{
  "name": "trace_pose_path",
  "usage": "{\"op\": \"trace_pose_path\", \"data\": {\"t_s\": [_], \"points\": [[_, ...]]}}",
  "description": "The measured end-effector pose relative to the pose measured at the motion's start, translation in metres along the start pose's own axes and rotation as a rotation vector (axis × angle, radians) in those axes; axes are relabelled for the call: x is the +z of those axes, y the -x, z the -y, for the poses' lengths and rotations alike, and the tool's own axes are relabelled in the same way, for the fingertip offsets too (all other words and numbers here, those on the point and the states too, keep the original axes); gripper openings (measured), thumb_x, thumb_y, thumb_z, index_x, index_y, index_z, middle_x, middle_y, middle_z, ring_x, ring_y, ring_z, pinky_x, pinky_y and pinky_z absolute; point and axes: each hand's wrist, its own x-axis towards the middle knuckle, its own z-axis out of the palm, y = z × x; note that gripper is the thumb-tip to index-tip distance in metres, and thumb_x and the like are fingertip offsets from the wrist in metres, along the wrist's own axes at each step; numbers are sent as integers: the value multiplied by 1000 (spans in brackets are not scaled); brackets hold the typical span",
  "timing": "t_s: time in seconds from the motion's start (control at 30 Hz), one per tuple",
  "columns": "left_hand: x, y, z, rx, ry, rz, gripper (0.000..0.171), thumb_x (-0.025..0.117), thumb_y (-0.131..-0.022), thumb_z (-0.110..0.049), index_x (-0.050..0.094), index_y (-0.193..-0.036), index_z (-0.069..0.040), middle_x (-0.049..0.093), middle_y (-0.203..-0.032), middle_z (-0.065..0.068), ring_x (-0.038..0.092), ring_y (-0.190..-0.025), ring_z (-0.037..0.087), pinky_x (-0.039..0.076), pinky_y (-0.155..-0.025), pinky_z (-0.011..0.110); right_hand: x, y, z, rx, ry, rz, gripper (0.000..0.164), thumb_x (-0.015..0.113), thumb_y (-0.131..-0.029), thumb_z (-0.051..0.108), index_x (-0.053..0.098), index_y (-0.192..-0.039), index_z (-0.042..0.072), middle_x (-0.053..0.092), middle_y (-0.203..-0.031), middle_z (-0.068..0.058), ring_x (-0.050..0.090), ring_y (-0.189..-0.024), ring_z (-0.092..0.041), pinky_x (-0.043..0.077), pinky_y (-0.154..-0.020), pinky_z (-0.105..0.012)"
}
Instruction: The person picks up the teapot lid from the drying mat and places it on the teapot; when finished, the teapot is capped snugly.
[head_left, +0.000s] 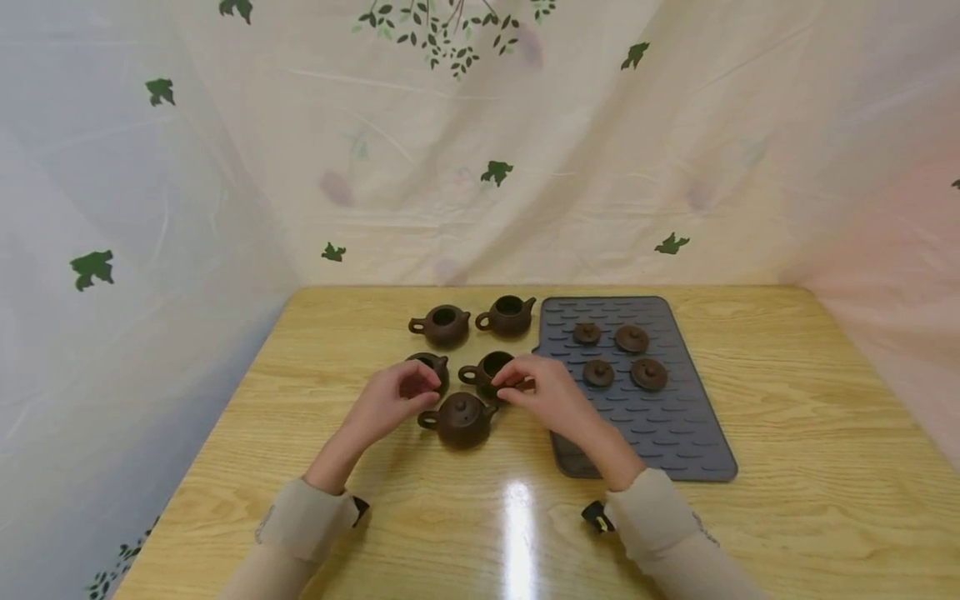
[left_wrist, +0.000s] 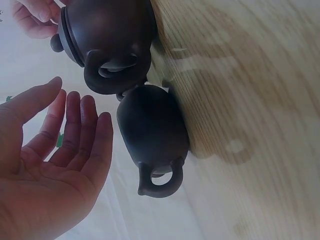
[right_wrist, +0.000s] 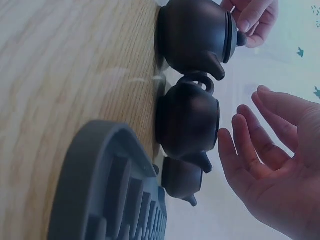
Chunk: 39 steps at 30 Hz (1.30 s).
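So the lidded pot (head_left: 462, 423) is parked on the table (head_left: 337, 342), nearest the front edge of its bunch, and is flanked by both hands. Nothing's gripped by the left hand (head_left: 386, 404): its fingers are loosely bent, thumb and fingertips apart. Pretty much the same for the right hand (head_left: 551, 396), though whether a pot's rim is brushed can't be told. Four lidless pots (head_left: 450, 336) are grouped behind. A grey mat (head_left: 645, 433) is laid to the right, with four lids (head_left: 632, 338) set on it. Everything's backed by a leaf-print curtain (head_left: 420, 167).
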Motion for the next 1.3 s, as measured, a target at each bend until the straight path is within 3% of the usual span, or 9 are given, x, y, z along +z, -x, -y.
{"op": "trace_pose_path", "data": {"t_s": [0.47, 0.93, 1.3], "points": [[6, -11, 0, 18, 38, -5, 14, 72, -91, -8, 68, -105, -7, 71, -99, 8, 67, -90, 15, 56, -79, 26, -13, 4, -7, 6, -7, -21, 14, 71, -92, 12, 74, -106, 12, 70, -108, -3, 69, -98, -21, 60, -84, -35], [14, -21, 0, 51, 82, -25, 19, 72, -89, -3, 67, -108, 1, 71, -107, 20, 68, -96, 21, 57, -85, 30, -23, 6, -18, 26, -15, -38, 17, 69, -94, 13, 73, -110, 9, 70, -111, -6, 68, -102, -23, 60, -85, -35], [19, -30, -1, 55, 77, -22, 19, 71, -90, -3, 66, -108, 1, 69, -109, 22, 69, -99, 26, 58, -88, 37, -30, 7, -25, 40, -10, -71, 18, 71, -93, 16, 73, -110, 10, 71, -110, -7, 68, -101, -23, 60, -86, -36]]}}
